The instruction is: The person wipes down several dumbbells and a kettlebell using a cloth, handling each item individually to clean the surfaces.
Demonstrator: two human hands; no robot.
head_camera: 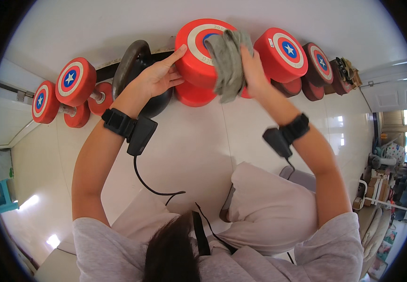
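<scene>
A red dumbbell (196, 68) with a white ring and a blue centre stands on end before me, close to the wall. My left hand (161, 75) rests against the left side of its upper head, thumb on the rim and fingers spread. With my right hand (254, 68) I hold a grey-green cloth (228, 65) against the right part of the same head, covering much of the blue centre. The fingers behind the cloth are partly hidden. Left of the dumbbell, behind my left forearm, is a black kettlebell (158, 102) with a thick metal handle.
More red star-marked dumbbells stand at the left (75, 81) and right (281, 54) along the white wall (94, 24). Dark-sided dumbbells (318, 65) follow farther right. Glossy floor tiles (189, 141) lie below. A teal stool (5, 195) is at the far left, a cushioned seat (374, 229) at the lower right.
</scene>
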